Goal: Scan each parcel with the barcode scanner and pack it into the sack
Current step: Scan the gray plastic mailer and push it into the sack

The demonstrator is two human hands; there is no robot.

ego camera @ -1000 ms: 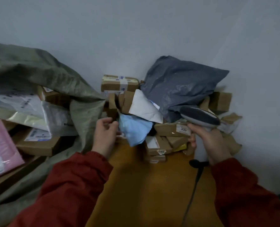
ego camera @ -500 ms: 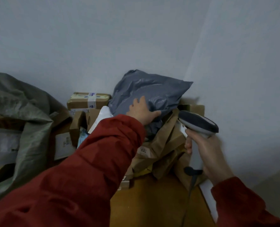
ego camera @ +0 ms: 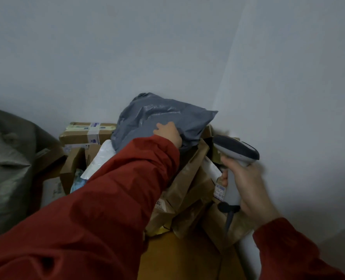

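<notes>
Mailer [ego camera: 159, 114] is sitting atop parcel pile [ego camera: 187, 178] at table's [ego camera: 177, 259] far corner; left hand [ego camera: 168, 134] is gripping it, fingers [ego camera: 176, 137] curling into plastic. Right hand [ego camera: 246, 186] is clenching scanner [ego camera: 236, 150] handle. Sack [ego camera: 6, 158] is lying at left edge.

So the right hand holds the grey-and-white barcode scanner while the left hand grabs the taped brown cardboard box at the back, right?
Not quite: the left hand grips the crumpled dark grey plastic mailer bag, not the taped brown cardboard box, which lies untouched left of it. The right hand does hold the grey-and-white barcode scanner. The head view shows this.
</notes>
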